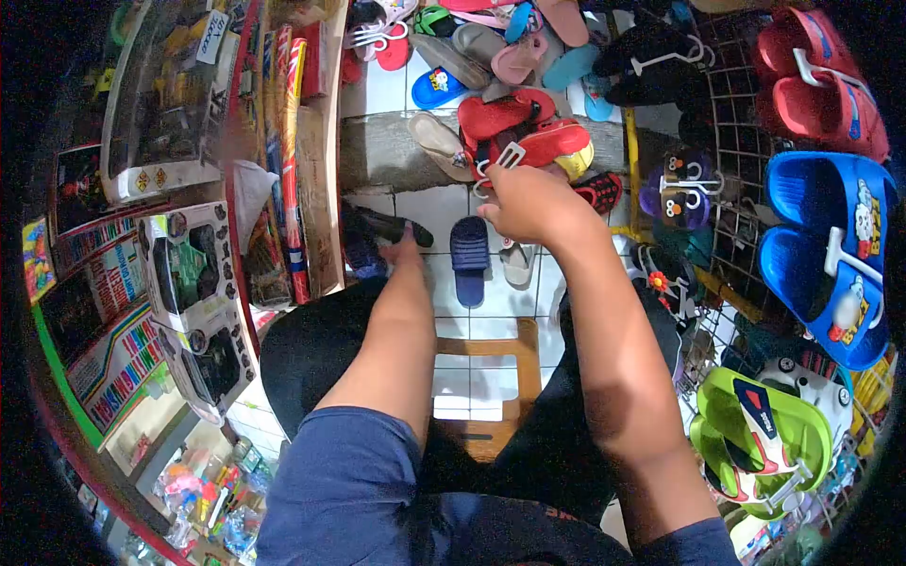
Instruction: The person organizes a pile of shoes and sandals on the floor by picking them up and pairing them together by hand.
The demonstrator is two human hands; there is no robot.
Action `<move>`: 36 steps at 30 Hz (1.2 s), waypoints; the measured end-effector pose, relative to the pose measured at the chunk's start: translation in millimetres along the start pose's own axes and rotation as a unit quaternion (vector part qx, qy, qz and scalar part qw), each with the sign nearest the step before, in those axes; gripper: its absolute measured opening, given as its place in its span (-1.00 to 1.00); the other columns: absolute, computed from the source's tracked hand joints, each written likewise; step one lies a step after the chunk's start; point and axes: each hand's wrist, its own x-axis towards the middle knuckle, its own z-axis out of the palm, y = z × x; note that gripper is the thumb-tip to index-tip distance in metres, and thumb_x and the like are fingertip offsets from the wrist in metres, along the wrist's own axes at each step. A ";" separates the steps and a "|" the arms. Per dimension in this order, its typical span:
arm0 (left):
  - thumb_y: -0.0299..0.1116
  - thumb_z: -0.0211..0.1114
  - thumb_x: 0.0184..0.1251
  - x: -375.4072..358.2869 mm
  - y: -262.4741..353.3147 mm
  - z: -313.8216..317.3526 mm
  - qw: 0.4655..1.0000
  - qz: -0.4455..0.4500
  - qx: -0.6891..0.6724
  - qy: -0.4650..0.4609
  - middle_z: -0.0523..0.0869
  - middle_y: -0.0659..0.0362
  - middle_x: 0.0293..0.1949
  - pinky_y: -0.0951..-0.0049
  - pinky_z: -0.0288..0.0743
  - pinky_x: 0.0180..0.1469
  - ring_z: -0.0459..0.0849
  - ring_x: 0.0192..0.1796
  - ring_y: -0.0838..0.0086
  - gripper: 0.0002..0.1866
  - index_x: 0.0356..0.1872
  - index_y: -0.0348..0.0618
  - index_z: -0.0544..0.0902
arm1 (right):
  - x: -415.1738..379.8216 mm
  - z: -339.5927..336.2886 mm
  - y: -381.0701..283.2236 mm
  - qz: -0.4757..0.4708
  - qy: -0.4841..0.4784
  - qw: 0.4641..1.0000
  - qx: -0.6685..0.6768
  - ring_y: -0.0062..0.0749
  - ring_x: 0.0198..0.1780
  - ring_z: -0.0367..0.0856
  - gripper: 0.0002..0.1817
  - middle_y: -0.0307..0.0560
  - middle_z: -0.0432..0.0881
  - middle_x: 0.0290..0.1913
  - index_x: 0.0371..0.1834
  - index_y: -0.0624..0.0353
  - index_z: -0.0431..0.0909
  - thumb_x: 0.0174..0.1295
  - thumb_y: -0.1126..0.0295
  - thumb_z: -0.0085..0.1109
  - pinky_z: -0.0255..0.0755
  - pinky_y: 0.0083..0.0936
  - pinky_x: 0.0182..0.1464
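My right hand (pixel 528 203) grips the white plastic hanger (pixel 508 158) of a red pair of sandals (pixel 543 143), held above the tiled floor. My left hand (pixel 404 251) reaches down and touches a dark sandal (pixel 387 226) lying on the floor. A navy slide (pixel 469 259) lies between the two hands, with a beige sandal (pixel 517 264) beside it. I sit on a wooden stool (pixel 491 387), knees apart.
A heap of mixed sandals (pixel 491 57) covers the floor ahead. A wire rack (pixel 746 141) on the right carries red slippers (pixel 821 80), blue slides (pixel 826 255) and green flip-flops (pixel 755 434). Boxed toy cars (pixel 189 264) and rolled paper (pixel 288 141) line the left shelf.
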 end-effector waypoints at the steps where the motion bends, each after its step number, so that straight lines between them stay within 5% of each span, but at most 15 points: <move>1: -0.19 0.57 -0.08 -1.5 4.4 -0.9 0.996 0.032 -0.055 -0.064 0.43 -0.20 0.26 0.22 0.32 0.32 0.46 0.27 -0.01 0.04 0.37 -0.40 0.12 | -1.1 -1.7 -1.9 -0.006 -0.002 1.000 0.000 0.14 -0.04 0.61 -0.55 0.28 0.65 -0.16 -0.05 0.33 0.48 0.22 0.13 0.17 0.44 -0.08 0.02; 3: -0.10 0.55 -0.09 9.5 -5.3 33.8 0.986 0.115 -0.113 -0.043 0.55 -0.22 0.13 0.18 0.39 0.24 0.54 0.18 -0.01 -0.14 0.20 -0.41 0.38 | -1.0 -4.6 -5.7 -0.016 -0.003 1.000 -0.005 0.14 -0.03 0.61 -0.54 0.29 0.65 -0.15 -0.04 0.33 0.47 0.22 0.13 0.17 0.44 -0.09 0.03; 5: -0.09 0.52 -0.13 -15.3 17.4 47.8 0.982 0.145 0.112 -0.047 0.58 -0.25 0.07 0.15 0.45 0.17 0.57 0.12 -0.05 -0.31 -0.02 -0.40 0.54 | 1.7 -6.9 -8.5 -0.023 0.002 1.000 0.016 0.14 -0.01 0.61 -0.54 0.29 0.64 -0.13 -0.04 0.33 0.47 0.23 0.12 0.17 0.43 -0.09 0.04; 7: -0.14 0.51 -0.20 -34.9 21.1 61.7 0.958 0.255 0.012 -0.133 0.61 -0.25 -0.01 0.08 0.47 0.12 0.58 0.07 -0.09 -0.43 -0.15 -0.33 0.63 | 2.0 -10.1 -12.2 -0.021 0.008 0.999 0.029 0.13 0.01 0.60 -0.54 0.29 0.63 -0.11 -0.03 0.32 0.46 0.23 0.13 0.16 0.43 -0.08 0.04; 12: -0.10 0.53 -0.19 -73.4 49.9 100.0 0.964 0.214 -0.025 -0.152 0.57 -0.09 -0.07 0.19 0.37 0.20 0.47 0.07 -0.03 -0.44 -0.14 -0.23 0.64 | 2.1 -8.4 -8.3 -0.003 0.002 1.000 0.027 0.15 0.01 0.60 -0.54 0.29 0.63 -0.09 -0.01 0.31 0.46 0.23 0.12 0.15 0.43 -0.05 0.04; 15: -0.02 0.48 -0.14 -91.9 76.3 107.0 0.935 0.323 0.148 -0.008 0.62 -0.14 -0.07 0.18 0.41 0.18 0.54 0.08 -0.04 -0.40 -0.13 -0.29 0.64 | 1.3 -9.4 -2.6 -0.014 0.016 0.999 0.027 0.14 0.00 0.60 -0.54 0.27 0.63 -0.09 0.00 0.29 0.46 0.22 0.13 0.15 0.43 -0.06 0.05; 18: 0.03 0.42 -0.11 -71.7 101.6 108.2 0.888 0.294 0.268 -0.232 0.65 -0.19 -0.03 0.19 0.46 0.17 0.61 0.10 0.01 -0.35 -0.08 -0.31 0.64 | -1.3 -14.7 0.2 -0.007 0.006 0.999 0.033 0.12 0.01 0.60 -0.54 0.26 0.63 -0.08 0.02 0.28 0.46 0.22 0.13 0.15 0.43 -0.07 0.07; 21: 0.05 0.37 -0.08 -86.0 138.7 82.7 0.899 0.222 0.195 -0.322 0.64 -0.22 0.02 0.21 0.48 0.16 0.64 0.12 0.08 -0.31 0.00 -0.33 0.62 | -3.0 -17.1 2.8 -0.007 0.025 0.999 0.035 0.10 0.02 0.60 -0.55 0.27 0.63 -0.08 0.03 0.27 0.47 0.22 0.14 0.14 0.43 -0.09 0.08; 23: 0.05 0.35 -0.04 -82.4 169.2 79.1 0.817 0.295 0.351 -0.350 0.63 -0.16 0.07 0.22 0.47 0.17 0.62 0.14 0.10 -0.31 0.06 -0.28 0.61 | -3.5 -18.1 4.2 0.008 0.026 0.998 0.050 0.12 0.03 0.59 -0.55 0.26 0.63 -0.07 0.02 0.29 0.47 0.22 0.14 0.15 0.43 -0.08 0.08; 25: -0.05 0.45 -0.19 5.5 178.0 152.5 0.703 0.407 0.475 -0.339 0.75 -0.02 -0.14 0.20 0.58 -0.13 0.72 -0.13 0.28 -0.51 -0.26 -0.22 0.74 | -5.2 -19.6 2.3 0.026 0.032 0.998 0.042 0.12 0.03 0.59 -0.55 0.26 0.63 -0.06 0.02 0.30 0.47 0.22 0.14 0.15 0.42 -0.06 0.09; 28: -0.06 0.41 -0.08 -38.0 270.5 111.2 0.845 0.381 0.311 -0.211 0.67 -0.10 0.02 0.24 0.53 0.10 0.65 0.12 0.13 -0.42 -0.08 -0.31 0.67 | -7.5 -22.3 -0.9 0.041 0.037 0.998 0.042 0.13 0.04 0.59 -0.55 0.26 0.62 -0.05 0.01 0.32 0.48 0.23 0.15 0.15 0.42 -0.04 0.09; 30: -0.05 0.23 0.03 -46.5 336.5 97.0 0.779 0.443 0.403 -0.186 0.68 -0.07 0.03 0.21 0.52 0.11 0.65 0.09 0.08 -0.45 -0.03 -0.29 0.64 | -9.9 -20.8 -2.2 0.040 0.032 0.997 0.050 0.15 0.02 0.60 -0.58 0.27 0.63 -0.08 -0.03 0.32 0.50 0.23 0.17 0.15 0.42 -0.02 0.08; 32: -0.01 0.50 -0.24 3.5 370.9 113.8 0.794 0.533 0.232 -0.175 0.65 -0.13 0.03 0.19 0.50 0.14 0.62 0.10 0.04 -0.28 -0.03 -0.32 0.61 | -5.9 -13.9 -1.2 0.037 0.040 0.997 0.054 0.15 0.00 0.61 -0.58 0.27 0.64 -0.11 -0.05 0.32 0.51 0.22 0.17 0.16 0.43 -0.02 0.07; 35: 0.00 0.56 -0.33 -7.6 414.9 85.8 0.690 0.658 0.300 0.031 0.19 -0.29 0.36 0.25 0.20 0.42 0.22 0.42 0.01 0.21 0.38 -0.40 0.11 | -0.9 -9.4 -3.2 0.038 0.047 0.996 0.066 0.13 -0.06 0.64 -0.60 0.26 0.66 -0.17 -0.08 0.31 0.53 0.22 0.17 0.17 0.46 -0.04 0.04; 36: -0.10 0.53 -0.26 -7.6 419.9 81.4 0.760 0.634 0.143 0.000 0.09 -0.32 0.39 0.26 0.04 0.49 0.10 0.45 -0.06 0.26 0.44 -0.42 -0.07 | 0.8 -8.0 -5.0 0.034 0.050 0.996 0.069 0.12 -0.06 0.64 -0.61 0.25 0.66 -0.17 -0.08 0.30 0.53 0.22 0.17 0.17 0.47 -0.06 0.04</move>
